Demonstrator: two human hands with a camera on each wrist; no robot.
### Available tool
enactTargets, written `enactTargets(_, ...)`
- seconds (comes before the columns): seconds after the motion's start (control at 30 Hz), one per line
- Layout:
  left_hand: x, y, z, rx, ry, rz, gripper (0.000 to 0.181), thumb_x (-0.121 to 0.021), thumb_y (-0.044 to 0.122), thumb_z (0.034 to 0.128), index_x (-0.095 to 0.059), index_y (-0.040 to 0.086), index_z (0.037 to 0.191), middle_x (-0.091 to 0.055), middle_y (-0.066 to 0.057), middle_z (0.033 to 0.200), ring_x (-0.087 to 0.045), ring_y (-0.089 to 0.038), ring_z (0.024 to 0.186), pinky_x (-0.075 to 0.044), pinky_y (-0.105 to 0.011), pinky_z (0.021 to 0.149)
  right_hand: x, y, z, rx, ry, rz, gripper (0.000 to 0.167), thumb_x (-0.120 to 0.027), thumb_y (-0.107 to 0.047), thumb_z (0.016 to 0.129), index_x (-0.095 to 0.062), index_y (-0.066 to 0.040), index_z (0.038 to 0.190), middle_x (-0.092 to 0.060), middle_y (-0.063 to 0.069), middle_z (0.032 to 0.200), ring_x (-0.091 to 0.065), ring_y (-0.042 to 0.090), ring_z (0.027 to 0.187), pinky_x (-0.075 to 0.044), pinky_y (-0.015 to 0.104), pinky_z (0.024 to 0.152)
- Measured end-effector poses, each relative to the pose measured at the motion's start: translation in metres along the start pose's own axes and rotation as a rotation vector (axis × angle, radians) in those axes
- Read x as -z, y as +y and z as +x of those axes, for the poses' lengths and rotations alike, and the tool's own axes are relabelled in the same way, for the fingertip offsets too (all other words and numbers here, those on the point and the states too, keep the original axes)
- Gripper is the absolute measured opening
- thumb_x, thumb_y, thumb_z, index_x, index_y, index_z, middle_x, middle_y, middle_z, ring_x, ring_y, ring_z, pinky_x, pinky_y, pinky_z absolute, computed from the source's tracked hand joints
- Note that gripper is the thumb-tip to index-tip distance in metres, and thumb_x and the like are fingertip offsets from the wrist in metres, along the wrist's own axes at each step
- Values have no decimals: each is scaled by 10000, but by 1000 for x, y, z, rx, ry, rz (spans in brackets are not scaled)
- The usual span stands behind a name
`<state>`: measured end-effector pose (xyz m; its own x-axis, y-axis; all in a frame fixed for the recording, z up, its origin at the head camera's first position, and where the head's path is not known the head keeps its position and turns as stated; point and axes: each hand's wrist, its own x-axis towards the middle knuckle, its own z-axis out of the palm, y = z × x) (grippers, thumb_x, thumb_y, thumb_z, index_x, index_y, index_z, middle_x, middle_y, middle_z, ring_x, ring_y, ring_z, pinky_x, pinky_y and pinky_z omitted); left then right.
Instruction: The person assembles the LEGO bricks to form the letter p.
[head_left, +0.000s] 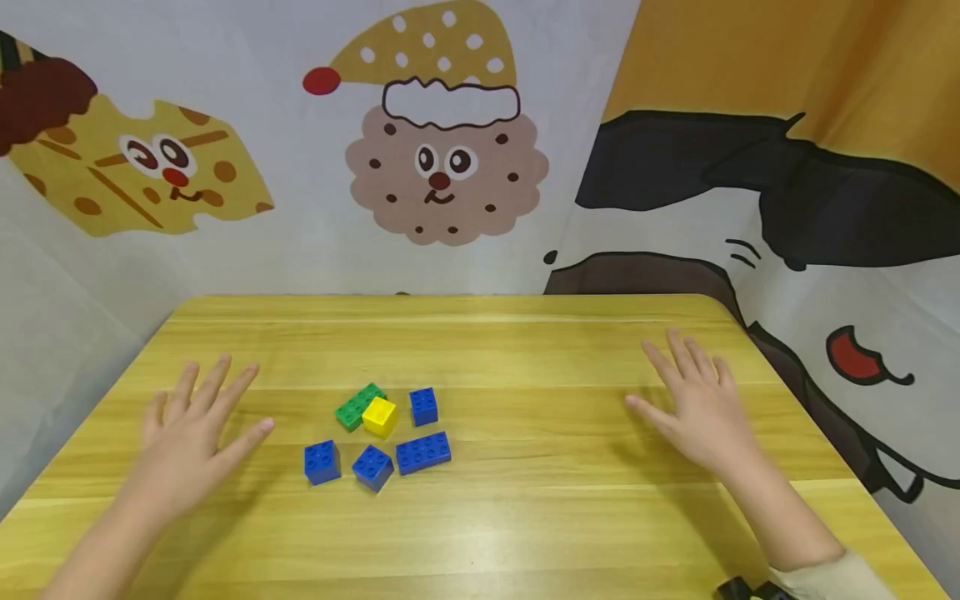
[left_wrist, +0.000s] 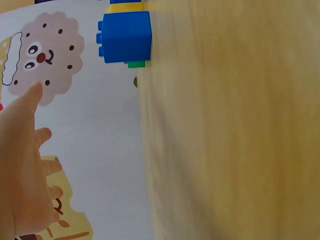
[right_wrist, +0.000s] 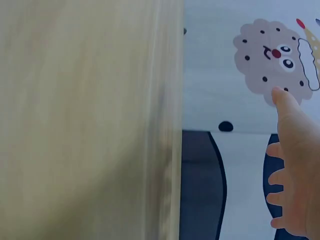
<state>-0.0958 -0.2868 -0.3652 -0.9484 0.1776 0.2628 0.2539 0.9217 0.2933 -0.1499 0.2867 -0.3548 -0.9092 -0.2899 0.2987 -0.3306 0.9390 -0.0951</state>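
Note:
Several toy building bricks lie grouped on the wooden table left of its middle. A yellow brick (head_left: pixel 380 417) leans against or sits partly on a green brick (head_left: pixel 360 407); I cannot tell which. Around them are a small blue brick (head_left: pixel 423 407), a long blue brick (head_left: pixel 423 453) and two more blue bricks toward the front. My left hand (head_left: pixel 187 446), fingers spread, hovers to the left of the group and holds nothing. Far to the right, my right hand (head_left: pixel 701 412) is also spread and holds nothing. In the left wrist view, a blue brick (left_wrist: pixel 127 37) hides most of the others.
The wooden table (head_left: pixel 540 533) has rounded far corners. Behind it hangs a cloth (head_left: pixel 300 250) printed with cartoon figures. A small black object (head_left: pixel 738 588) shows at the front edge near the right sleeve (head_left: pixel 832 579).

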Motion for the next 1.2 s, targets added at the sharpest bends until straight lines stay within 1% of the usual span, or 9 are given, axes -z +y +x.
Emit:
enactTargets(0.2, -8, 10, -2, -20, 56, -54, 725, -554, 394, 957, -175, 204, 1544, -54, -161, 1581, 93, -408, 1412, 145, -648, 1018, -7, -16, 1, 24, 45, 44, 787, -578, -541, 898, -314, -105, 1497, -215, 231, 1530, -173, 428, 1383, -90, 618, 1067)
enactTargets(0.33, -12, 15, -3, -21, 80, -131, 712, -570, 345, 955, -195, 191, 1540, -83, -174, 1575, 64, -432, 1408, 143, -666, 1005, -11, -28, 3, 49, 72, 79, 773, -604, -526, 886, -353, -97, 1478, -245, 211, 1523, -215, 422, 1367, -130, 608, 1064)
enactTargets(0.47, -18, 19, -4, -25, 119, -215, 692, -600, 291, 942, -250, 158, 1525, -171, -213, 1548, -28, -477, 1393, 99, -707, 991, -15, -40, 7, 74, 95, 136, 753, -622, -492, 887, -362, -98, 1474, -259, 190, 1523, -246, 419, 1353, -154, 600, 1062)
enactTargets(0.63, -27, 21, -5, -37, 165, -312, 668, -630, 221, 917, -316, 115, 1497, -262, -254, 1501, -141, -522, 1354, 45, -742, 974, -20, -59, 13, 82, 119, 211, 720, -617, -488, 894, -387, -109, 1461, -293, 171, 1513, -263, 405, 1351, -166, 592, 1067)
enactTargets(0.77, -32, 23, -7, -34, 167, -384, 649, -630, 170, 919, -327, 99, 1489, -284, -260, 1488, -189, -539, 1328, 25, -731, 990, -24, -72, 19, 91, 123, 265, 695, -645, -454, 886, -413, -114, 1445, -317, 155, 1503, -274, 393, 1350, -174, 599, 1062)
enactTargets(0.93, -36, 25, -12, -8, 154, -462, 634, -633, 136, 924, -341, 115, 1486, -342, -262, 1452, -282, -517, 1284, -139, -742, 965, -31, -86, 25, 109, 116, 318, 679, -668, -428, 878, -432, -117, 1433, -335, 122, 1500, -305, 383, 1339, -186, 604, 1055)
enactTargets(1.0, -37, 25, -15, 13, 140, -491, 627, -629, 140, 930, -341, 135, 1487, -354, -256, 1446, -294, -503, 1280, -190, -743, 941, -34, -91, 28, 121, 111, 344, 678, -681, -412, 873, -439, -109, 1428, -339, 113, 1499, -312, 377, 1337, -192, 612, 1049)
enactTargets(1.1, -39, 26, -18, 43, 121, -523, 609, -626, 143, 936, -355, 140, 1482, -371, -239, 1442, -300, -491, 1277, -212, -736, 933, -37, -99, 31, 135, 101, 383, 685, -699, -398, 862, -442, -104, 1425, -348, 108, 1494, -313, 358, 1340, -199, 624, 1041)
enactTargets(1.2, -41, 27, -21, 71, 105, -557, 592, -631, 137, 934, -377, 127, 1470, -388, -216, 1438, -299, -487, 1276, -215, -736, 931, -39, -107, 34, 142, 88, 429, 688, -691, -426, 862, -446, -112, 1424, -353, 91, 1494, -315, 336, 1344, -210, 624, 1041)
